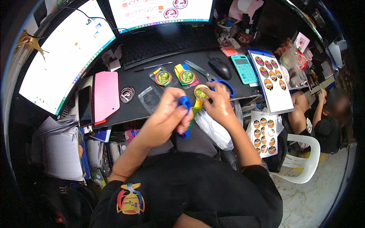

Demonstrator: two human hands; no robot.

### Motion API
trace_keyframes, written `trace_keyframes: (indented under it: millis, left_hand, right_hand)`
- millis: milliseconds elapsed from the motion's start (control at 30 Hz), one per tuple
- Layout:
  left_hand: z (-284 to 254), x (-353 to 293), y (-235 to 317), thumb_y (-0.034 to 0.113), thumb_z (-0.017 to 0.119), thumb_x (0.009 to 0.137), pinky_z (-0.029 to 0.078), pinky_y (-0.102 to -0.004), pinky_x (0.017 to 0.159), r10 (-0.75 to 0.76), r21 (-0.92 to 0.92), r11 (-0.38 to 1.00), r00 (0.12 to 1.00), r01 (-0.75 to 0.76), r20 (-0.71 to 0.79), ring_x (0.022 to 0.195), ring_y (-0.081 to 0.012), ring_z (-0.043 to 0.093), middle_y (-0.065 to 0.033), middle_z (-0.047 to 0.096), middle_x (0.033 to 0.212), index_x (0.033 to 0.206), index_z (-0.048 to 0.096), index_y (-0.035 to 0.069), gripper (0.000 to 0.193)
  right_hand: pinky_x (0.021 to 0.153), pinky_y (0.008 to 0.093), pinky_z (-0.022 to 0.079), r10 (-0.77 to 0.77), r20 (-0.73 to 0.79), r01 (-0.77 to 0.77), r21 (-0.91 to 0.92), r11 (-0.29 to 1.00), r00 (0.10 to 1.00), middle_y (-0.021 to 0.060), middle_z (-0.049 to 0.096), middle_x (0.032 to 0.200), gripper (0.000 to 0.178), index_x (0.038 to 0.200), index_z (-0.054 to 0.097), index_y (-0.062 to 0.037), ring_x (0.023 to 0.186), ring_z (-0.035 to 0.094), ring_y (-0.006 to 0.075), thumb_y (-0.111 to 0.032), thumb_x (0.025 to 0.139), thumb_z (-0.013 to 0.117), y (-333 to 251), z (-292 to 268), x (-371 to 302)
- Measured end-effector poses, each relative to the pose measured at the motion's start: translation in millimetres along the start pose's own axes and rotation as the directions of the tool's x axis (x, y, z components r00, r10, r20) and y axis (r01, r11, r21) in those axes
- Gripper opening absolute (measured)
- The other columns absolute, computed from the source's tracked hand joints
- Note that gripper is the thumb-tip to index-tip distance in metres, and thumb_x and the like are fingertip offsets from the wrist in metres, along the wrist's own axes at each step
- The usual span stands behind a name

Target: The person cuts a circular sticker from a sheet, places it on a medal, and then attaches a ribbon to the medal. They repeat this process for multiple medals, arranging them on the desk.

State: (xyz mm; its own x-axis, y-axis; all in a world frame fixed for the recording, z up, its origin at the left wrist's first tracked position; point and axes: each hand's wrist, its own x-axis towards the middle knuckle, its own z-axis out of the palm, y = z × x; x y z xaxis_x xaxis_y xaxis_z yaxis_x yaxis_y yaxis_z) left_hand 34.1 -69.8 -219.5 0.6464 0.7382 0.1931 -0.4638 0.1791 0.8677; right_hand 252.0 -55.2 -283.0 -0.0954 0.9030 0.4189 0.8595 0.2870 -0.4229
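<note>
The left hand [167,119] is closed, with its fingers curled around a rolled-up part of a shiny blue, green and yellow cloth ribbon [184,102]. The right hand [220,105] has its thumb and fingers close together, holding a round, gold-rimmed medal [200,92] on the ribbon's yellow end — the medal is over the desk's front part. Past the right hand lie silver scissors with blue handles [201,71], near a black computer mouse [220,68].
</note>
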Motion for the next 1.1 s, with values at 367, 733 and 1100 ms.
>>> trace_keyframes:
  millis: [367,733,1100]
  left_hand:
    - [-10,-1,-74,0.004,0.039,0.098,0.043,-0.0232,0.056,0.006,0.311,0.948,0.978,0.061,-0.211,0.063,-0.0094,0.051,-0.0049,0.051,0.075,0.126,0.026,0.009,0.032]
    - [-13,-56,-97,0.018,0.045,0.099,0.048,-0.0301,0.073,-0.44,0.474,0.79,0.898,0.389,-0.005,0.072,-0.0136,0.061,-0.0061,0.06,0.076,0.113,0.054,0.002,0.023]
    - [-20,-53,-84,0.026,0.066,0.086,0.027,-0.0568,0.107,0.124,0.828,0.419,0.927,-0.373,0.355,0.095,-0.0303,0.056,-0.0138,0.055,0.092,0.099,0.052,0.004,0.029]
  right_hand:
    - [0.061,0.0214,0.043,0.368,0.155,-0.301,0.874,0.383,0.917,0.004,0.059,0.085,0.012,0.09,0.066,0.0023,0.07,0.055,0.0076,-0.008,0.084,0.069,-60,8,-32]
    - [0.068,0.0242,0.045,0.622,0.332,-0.507,0.853,0.122,0.709,0.001,0.063,0.082,0.013,0.088,0.067,-0.0024,0.072,0.056,0.0086,-0.015,0.087,0.067,-10,65,-67]
    - [0.067,0.0233,0.047,0.619,0.518,-0.427,0.851,-0.304,0.59,0.0015,0.061,0.078,0.008,0.082,0.062,-0.0027,0.069,0.056,0.0096,-0.009,0.087,0.065,-12,64,-54]
